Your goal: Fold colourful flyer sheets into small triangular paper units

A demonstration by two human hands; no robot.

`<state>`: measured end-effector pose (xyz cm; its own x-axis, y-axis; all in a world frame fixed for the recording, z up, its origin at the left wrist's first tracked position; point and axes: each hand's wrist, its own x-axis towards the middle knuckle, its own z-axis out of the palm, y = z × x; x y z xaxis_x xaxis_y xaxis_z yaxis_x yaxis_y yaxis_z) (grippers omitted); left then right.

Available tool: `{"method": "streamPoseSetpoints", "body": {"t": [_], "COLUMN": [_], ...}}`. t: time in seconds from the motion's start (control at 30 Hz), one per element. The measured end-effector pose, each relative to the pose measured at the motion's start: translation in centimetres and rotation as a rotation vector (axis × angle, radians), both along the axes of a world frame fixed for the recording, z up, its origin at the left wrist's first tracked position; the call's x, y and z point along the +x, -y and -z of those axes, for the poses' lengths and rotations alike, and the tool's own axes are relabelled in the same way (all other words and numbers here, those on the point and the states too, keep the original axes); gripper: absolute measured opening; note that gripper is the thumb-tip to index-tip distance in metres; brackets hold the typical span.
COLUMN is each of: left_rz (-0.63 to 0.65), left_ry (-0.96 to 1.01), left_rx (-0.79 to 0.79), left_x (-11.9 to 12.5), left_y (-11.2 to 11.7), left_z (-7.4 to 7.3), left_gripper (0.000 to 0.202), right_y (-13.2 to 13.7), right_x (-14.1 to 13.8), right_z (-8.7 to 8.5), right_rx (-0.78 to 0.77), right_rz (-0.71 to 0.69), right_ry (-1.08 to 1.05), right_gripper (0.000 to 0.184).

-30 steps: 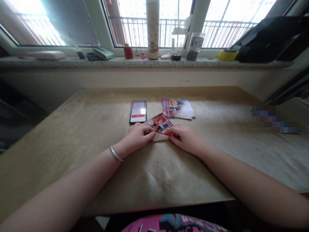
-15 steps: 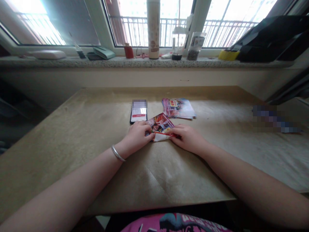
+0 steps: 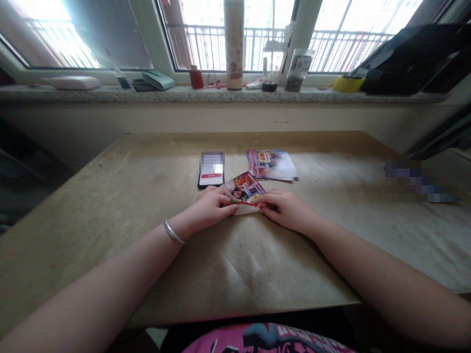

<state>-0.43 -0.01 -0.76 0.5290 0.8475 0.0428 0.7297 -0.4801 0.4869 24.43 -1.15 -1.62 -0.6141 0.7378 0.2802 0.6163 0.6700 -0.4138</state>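
A colourful printed flyer (image 3: 243, 185) lies at an angle on the table, its near edge folded up so that a white strip shows. My left hand (image 3: 215, 203) grips the left end of that fold, thumb on the white strip. At the right end, my right hand (image 3: 281, 206) pinches the fold between thumb and fingers. Just beyond my left hand lies a phone (image 3: 211, 175) with a lit screen. Behind the flyer, to the right, a loose stack of similar flyers (image 3: 274, 165) rests flat.
The table (image 3: 110, 220) has a tan, slightly wrinkled cover. A blurred bluish item (image 3: 419, 181) lies at its right. Along the windowsill (image 3: 206, 95) stand a tall bottle (image 3: 234, 49), a red container (image 3: 196, 78), a clear jar (image 3: 297, 71) and a black bag (image 3: 408, 59).
My left hand has shifted slightly left, its thumb lying along the folded white strip. My right hand stays almost still at the other end. The flyer's fold looks a little flatter.
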Motion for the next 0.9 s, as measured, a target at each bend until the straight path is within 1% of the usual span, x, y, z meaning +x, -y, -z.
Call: {"method": "streamPoseSetpoints", "body": {"t": [0.17, 0.27, 0.33, 0.43, 0.53, 0.7, 0.83, 0.9], "left_rz": [0.052, 0.064, 0.051, -0.001, -0.05, -0.064, -0.083, -0.096], "left_ry": [-0.01, 0.012, 0.011, -0.034, -0.091, -0.199, -0.299, -0.297], "left_rx": [-0.052, -0.059, -0.003, 0.121, 0.202, 0.312, 0.35, 0.357], "left_x": [-0.3, -0.1, 0.0, 0.2, 0.3, 0.6, 0.9, 1.1], "left_y": [0.2, 0.2, 0.3, 0.3, 0.3, 0.4, 0.6, 0.7], "left_z": [-0.3, -0.6, -0.6, -0.3, 0.1, 0.4, 0.0, -0.2], "left_gripper": [0.027, 0.031, 0.032, 0.027, 0.022, 0.022, 0.017, 0.016], "right_y": [-0.1, -0.1, 0.0, 0.2, 0.3, 0.4, 0.5, 0.6], "right_x": [0.2, 0.3, 0.2, 0.1, 0.0, -0.2, -0.5, -0.6], "right_z": [0.0, 0.0, -0.1, -0.2, -0.2, -0.2, -0.1, -0.1], "right_rx": [0.02, 0.022, 0.016, 0.007, 0.01, 0.077, 0.135, 0.15], "right_rz": [-0.035, -0.041, -0.03, 0.009, 0.052, 0.038, 0.03, 0.036], "right_ry": [0.018, 0.024, 0.031, 0.03, 0.039, 0.101, 0.15, 0.17], "right_gripper": [0.016, 0.016, 0.016, 0.02, 0.024, 0.022, 0.024, 0.024]}}
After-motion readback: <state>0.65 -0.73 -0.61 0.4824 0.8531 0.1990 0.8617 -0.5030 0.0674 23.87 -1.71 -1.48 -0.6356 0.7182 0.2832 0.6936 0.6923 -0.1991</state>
